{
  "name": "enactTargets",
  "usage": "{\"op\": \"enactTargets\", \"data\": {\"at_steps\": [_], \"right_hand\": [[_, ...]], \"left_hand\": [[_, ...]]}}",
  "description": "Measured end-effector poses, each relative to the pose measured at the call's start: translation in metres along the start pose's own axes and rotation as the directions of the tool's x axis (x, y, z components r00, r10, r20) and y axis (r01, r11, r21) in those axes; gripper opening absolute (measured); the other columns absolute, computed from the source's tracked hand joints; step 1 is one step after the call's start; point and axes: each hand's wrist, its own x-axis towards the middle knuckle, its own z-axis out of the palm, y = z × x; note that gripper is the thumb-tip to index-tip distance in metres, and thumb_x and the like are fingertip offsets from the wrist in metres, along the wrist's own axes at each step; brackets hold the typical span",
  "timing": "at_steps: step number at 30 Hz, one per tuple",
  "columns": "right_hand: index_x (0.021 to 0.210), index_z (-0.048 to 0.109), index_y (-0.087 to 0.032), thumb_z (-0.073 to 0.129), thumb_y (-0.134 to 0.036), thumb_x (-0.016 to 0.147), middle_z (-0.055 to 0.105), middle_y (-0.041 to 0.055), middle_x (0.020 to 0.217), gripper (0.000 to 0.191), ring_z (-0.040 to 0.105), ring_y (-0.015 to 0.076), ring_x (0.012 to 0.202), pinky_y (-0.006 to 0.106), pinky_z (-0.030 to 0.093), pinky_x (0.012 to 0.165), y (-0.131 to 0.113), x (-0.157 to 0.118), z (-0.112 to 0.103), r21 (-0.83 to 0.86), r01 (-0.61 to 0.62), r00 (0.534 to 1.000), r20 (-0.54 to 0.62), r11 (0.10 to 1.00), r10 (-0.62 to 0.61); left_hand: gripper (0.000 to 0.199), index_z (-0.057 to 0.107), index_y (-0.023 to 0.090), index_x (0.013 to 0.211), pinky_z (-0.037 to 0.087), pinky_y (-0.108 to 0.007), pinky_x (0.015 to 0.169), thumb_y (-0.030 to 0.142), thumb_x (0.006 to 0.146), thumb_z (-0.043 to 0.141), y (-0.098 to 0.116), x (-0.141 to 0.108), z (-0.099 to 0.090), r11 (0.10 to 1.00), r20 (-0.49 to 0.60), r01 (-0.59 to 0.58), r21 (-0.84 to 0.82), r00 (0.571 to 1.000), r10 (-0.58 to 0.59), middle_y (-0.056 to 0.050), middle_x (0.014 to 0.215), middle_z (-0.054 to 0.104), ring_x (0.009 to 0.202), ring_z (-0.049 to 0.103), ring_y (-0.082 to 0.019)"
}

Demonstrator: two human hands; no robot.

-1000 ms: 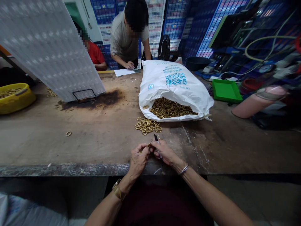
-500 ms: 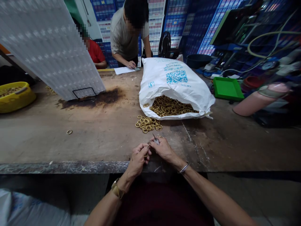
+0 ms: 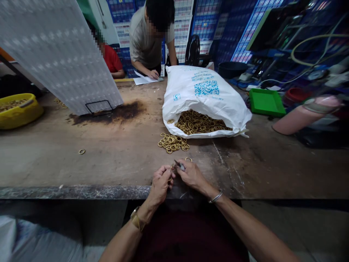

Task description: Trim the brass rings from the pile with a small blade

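My left hand [image 3: 161, 182] is closed on brass-coloured rings, one pinched upright at the fingertips, near the table's front edge. In my right hand [image 3: 192, 175] is a small pointed tool [image 3: 180, 165], its dark tip close to the pinched ring. Just beyond my right hand a single ring [image 3: 188, 159] lies on the table. A small pile of rings [image 3: 173, 143] sits in front of the open mouth of a white sack [image 3: 207, 94], which holds many more rings.
Left on the wooden table [image 3: 114, 163] are a loose ring [image 3: 81, 151], a yellow basket [image 3: 20, 116] and a leaning white panel [image 3: 68, 58]. To the right stand a green tray [image 3: 267, 103] and a pink cylinder [image 3: 300, 118]. Two people are across the table.
My right hand has drawn slightly away from my left fingertips, and the tool has turned to point further left. Across the table, a person's paper has lifted at one edge. The view has shifted slightly.
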Motion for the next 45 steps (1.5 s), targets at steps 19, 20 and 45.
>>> {"op": "enactTargets", "data": {"at_steps": [19, 20, 45], "right_hand": [[0.086, 0.058, -0.016, 0.047, -0.014, 0.077, 0.059, 0.0046, 0.070, 0.014, 0.050, 0.0151, 0.059, 0.024, 0.023, 0.054, 0.007, -0.001, -0.012, -0.434, -0.028, 0.995, 0.070, 0.901, 0.065], [0.087, 0.058, -0.016, 0.046, -0.015, 0.078, 0.059, 0.0047, 0.070, 0.015, 0.051, 0.0156, 0.059, 0.025, 0.023, 0.054, 0.011, 0.000, -0.016, -0.452, -0.065, 0.996, 0.025, 0.890, 0.086], [0.073, 0.049, -0.016, 0.050, -0.025, 0.069, 0.044, -0.0040, 0.059, 0.010, 0.038, 0.0082, 0.050, 0.018, 0.028, 0.047, 0.004, 0.006, -0.012, 0.401, -0.304, 0.952, 0.088, 0.864, 0.294]], "left_hand": [[0.035, 0.051, 0.013, 0.085, 0.032, -0.016, 0.041, 0.047, 0.078, 0.056, 0.011, -0.019, 0.004, 1.000, 0.091, -0.010, -0.018, 0.996, 0.012, 0.001, 0.064, 0.050, 0.045, 0.042, -0.004], [0.034, 0.051, 0.013, 0.084, 0.031, -0.016, 0.040, 0.046, 0.077, 0.058, 0.014, -0.020, 0.005, 0.996, 0.127, 0.021, -0.090, 0.992, -0.010, 0.002, 0.063, 0.049, 0.045, 0.042, -0.005], [0.032, 0.056, 0.016, 0.099, 0.035, -0.018, 0.046, 0.036, 0.074, 0.060, 0.000, 0.001, 0.003, 0.963, -0.054, -0.144, 0.230, 0.986, 0.160, 0.002, 0.062, 0.051, 0.050, 0.046, -0.008]]}}
